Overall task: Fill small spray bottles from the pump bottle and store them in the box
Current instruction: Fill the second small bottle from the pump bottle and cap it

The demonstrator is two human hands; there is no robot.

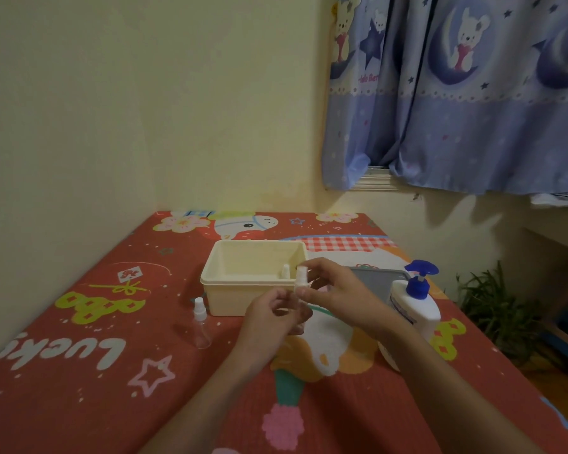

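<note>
So at this point we had one small spray bottle (pixel 300 291) up between both hands, right in front of the cream plastic box (pixel 253 276). Our left hand (pixel 272 314) was curled around the bottle's body low down, fingers pressed in on it, and our right hand (pixel 333 291) had thumb and fingertips pinching the white sprayer top. Looked to us like the cap-screwing step, though we couldn't tell whether there was liquid inside, since the hands covered the body.

What we reckoned mattered here: keep the bottle upright, hold the body steady and turn only the top, and don't squeeze the thin plastic or it burps out.

One capped bottle (pixel 285 271) was already standing in the box's near right corner. An empty clear spray bottle (pixel 200 324) stood on the red cartoon-print cloth (pixel 79 371) just left of the box, and the white pump bottle (pixel 415 306) with the blue pump sat to our right, within easy reach.
</note>
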